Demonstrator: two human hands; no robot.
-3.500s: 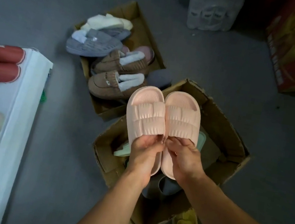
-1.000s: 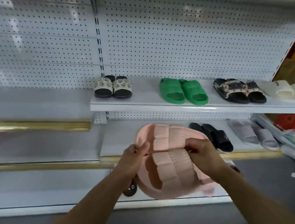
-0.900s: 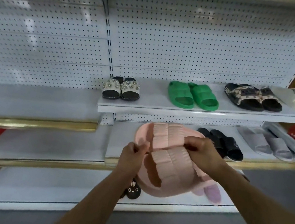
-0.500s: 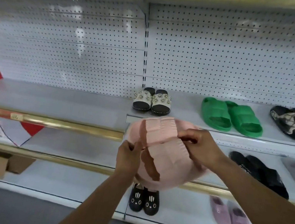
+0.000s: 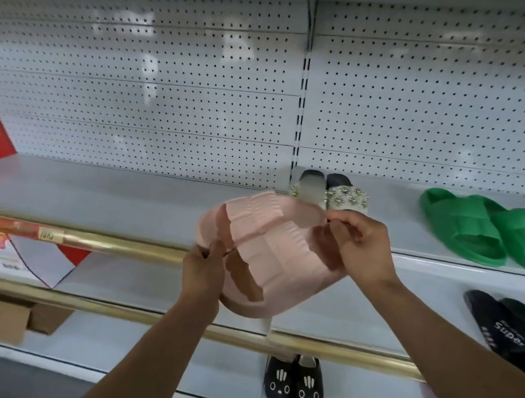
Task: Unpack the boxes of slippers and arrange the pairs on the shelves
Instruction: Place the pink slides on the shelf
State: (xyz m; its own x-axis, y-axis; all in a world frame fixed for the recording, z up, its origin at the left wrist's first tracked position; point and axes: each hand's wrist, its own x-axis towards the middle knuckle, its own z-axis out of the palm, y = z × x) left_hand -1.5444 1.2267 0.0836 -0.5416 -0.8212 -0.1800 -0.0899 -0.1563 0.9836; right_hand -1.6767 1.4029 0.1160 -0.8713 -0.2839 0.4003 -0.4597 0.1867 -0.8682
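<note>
Right now you've got the pink slippers held as a pair in the air, just in front of the jewelled slippers on the middle shelf. Your left hand pinches the near edge, your right hand pinches the far one. They look light, soft foam with ribbed straps, so grip the soles' edges, not the straps.
</note>
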